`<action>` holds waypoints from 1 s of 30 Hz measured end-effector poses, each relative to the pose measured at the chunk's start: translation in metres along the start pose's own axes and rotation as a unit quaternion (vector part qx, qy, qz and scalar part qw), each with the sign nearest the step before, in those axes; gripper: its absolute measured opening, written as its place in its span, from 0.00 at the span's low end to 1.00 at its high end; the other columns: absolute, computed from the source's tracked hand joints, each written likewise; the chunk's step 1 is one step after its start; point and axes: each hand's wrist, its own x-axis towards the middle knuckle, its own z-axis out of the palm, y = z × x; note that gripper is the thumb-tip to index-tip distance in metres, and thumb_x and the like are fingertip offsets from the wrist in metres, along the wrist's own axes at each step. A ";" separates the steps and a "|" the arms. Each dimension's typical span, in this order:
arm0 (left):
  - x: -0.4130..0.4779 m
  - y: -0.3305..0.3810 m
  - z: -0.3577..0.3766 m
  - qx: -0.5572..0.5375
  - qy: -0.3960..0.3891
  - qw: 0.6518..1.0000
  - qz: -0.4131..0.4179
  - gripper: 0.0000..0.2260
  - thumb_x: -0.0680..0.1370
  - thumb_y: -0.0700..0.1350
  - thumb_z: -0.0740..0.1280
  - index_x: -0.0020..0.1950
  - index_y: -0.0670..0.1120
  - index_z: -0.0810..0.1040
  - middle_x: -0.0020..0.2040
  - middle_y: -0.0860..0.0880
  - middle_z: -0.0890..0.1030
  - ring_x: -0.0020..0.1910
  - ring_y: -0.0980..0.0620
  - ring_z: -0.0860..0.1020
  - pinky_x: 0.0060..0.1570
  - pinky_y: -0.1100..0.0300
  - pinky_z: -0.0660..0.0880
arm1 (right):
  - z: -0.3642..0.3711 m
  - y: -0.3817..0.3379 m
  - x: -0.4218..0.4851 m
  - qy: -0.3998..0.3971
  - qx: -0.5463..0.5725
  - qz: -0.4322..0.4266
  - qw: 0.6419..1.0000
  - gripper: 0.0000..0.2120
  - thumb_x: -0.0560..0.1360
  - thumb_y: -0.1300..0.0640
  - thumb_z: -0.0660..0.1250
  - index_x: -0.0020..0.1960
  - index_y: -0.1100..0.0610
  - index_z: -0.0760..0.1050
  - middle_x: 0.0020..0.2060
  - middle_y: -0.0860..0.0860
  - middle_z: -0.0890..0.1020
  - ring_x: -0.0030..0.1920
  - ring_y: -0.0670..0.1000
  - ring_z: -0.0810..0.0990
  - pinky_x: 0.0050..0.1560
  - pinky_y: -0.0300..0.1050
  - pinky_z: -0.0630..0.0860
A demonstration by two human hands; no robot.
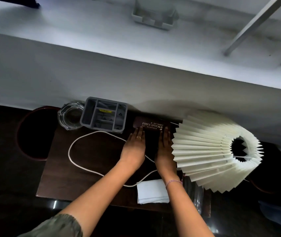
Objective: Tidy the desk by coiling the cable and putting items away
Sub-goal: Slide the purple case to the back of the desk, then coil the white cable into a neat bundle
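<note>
A white cable [78,161] lies in a loose loop on the dark wooden desk [56,175], running under both my hands. A dark brown glasses case [151,124] printed "PRINCE OPTICALS" sits at the back against the wall. My left hand [133,146] and my right hand [164,147] lie flat with fingers stretched, their fingertips touching the case's near edge. Neither hand grips anything. A folded white cloth [151,191] lies near the front edge, partly under my right forearm.
A grey compartment organiser [104,114] stands at the back, a glass ashtray [70,116] to its left. A pleated cream lampshade [216,154] fills the right side. A round dark bin [33,132] stands left of the desk. A clear glass object [193,190] sits by the lamp.
</note>
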 end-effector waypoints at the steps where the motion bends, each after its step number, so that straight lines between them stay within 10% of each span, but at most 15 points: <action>1: 0.005 -0.001 -0.002 0.008 -0.017 1.000 -0.004 0.27 0.77 0.37 0.54 0.74 0.36 0.51 0.77 0.38 0.51 0.76 0.43 0.52 0.75 0.53 0.51 | 0.004 0.003 0.008 0.015 -0.004 0.001 1.000 0.32 0.76 0.72 0.48 0.75 0.57 0.41 0.76 0.51 0.42 0.76 0.55 0.46 0.74 0.54 0.49; 5: 0.018 -0.005 -0.008 0.040 -0.036 0.999 -0.008 0.27 0.78 0.39 0.54 0.75 0.37 0.49 0.77 0.40 0.48 0.77 0.44 0.48 0.75 0.54 0.48 | 0.017 0.009 0.027 0.064 -0.003 -0.012 0.998 0.31 0.68 0.71 0.46 0.72 0.67 0.53 0.72 0.59 0.48 0.74 0.57 0.47 0.74 0.47 0.44; 9: 0.019 -0.005 -0.011 0.035 -0.016 0.999 0.000 0.27 0.76 0.39 0.58 0.74 0.37 0.55 0.77 0.39 0.54 0.76 0.43 0.55 0.74 0.54 0.55 | 0.009 0.015 0.010 0.050 -0.058 -0.054 0.996 0.28 0.75 0.63 0.44 0.75 0.54 0.53 0.76 0.52 0.50 0.76 0.51 0.47 0.75 0.56 0.53; 12: 0.000 -0.002 -0.012 0.027 0.079 0.996 0.023 0.25 0.64 0.40 0.72 0.60 0.39 0.77 0.56 0.41 0.81 0.52 0.44 0.81 0.43 0.58 0.80 | 0.010 0.009 -0.030 0.091 -0.022 0.027 0.995 0.27 0.75 0.63 0.55 0.73 0.49 0.57 0.73 0.53 0.63 0.69 0.55 0.69 0.62 0.54 0.73; 15: -0.031 0.003 -0.012 0.004 0.099 0.994 0.037 0.16 0.58 0.42 0.75 0.45 0.46 0.82 0.32 0.49 0.81 0.29 0.53 0.80 0.20 0.65 0.72 | 0.016 0.012 -0.066 0.094 -0.097 0.035 0.990 0.31 0.65 0.73 0.67 0.66 0.58 0.69 0.61 0.58 0.77 0.51 0.60 0.80 0.44 0.52 0.81; 20: -0.076 0.010 0.000 -0.050 0.048 0.998 0.005 0.07 0.60 0.46 0.74 0.35 0.51 0.79 0.27 0.53 0.77 0.24 0.56 0.77 0.18 0.64 0.69 | 0.016 0.023 -0.079 0.049 -0.186 0.062 0.979 0.25 0.57 0.75 0.72 0.54 0.63 0.78 0.50 0.61 0.81 0.46 0.62 0.81 0.42 0.52 0.81; 25: -0.103 0.010 0.018 -0.067 0.005 0.998 -0.010 0.06 0.61 0.47 0.73 0.34 0.52 0.78 0.26 0.54 0.77 0.25 0.58 0.77 0.19 0.64 0.69 | 0.011 0.027 -0.061 0.018 -0.103 0.066 0.992 0.13 0.71 0.70 0.62 0.54 0.63 0.74 0.50 0.61 0.78 0.48 0.60 0.78 0.47 0.51 0.77; 30: -0.116 0.013 0.009 -0.144 0.000 0.983 -0.112 0.11 0.77 0.47 0.58 0.52 0.51 0.78 0.45 0.51 0.82 0.45 0.51 0.81 0.40 0.58 0.75 | 0.013 0.013 -0.055 0.041 -0.108 0.020 0.993 0.12 0.71 0.70 0.63 0.53 0.61 0.74 0.53 0.60 0.76 0.50 0.59 0.77 0.47 0.50 0.77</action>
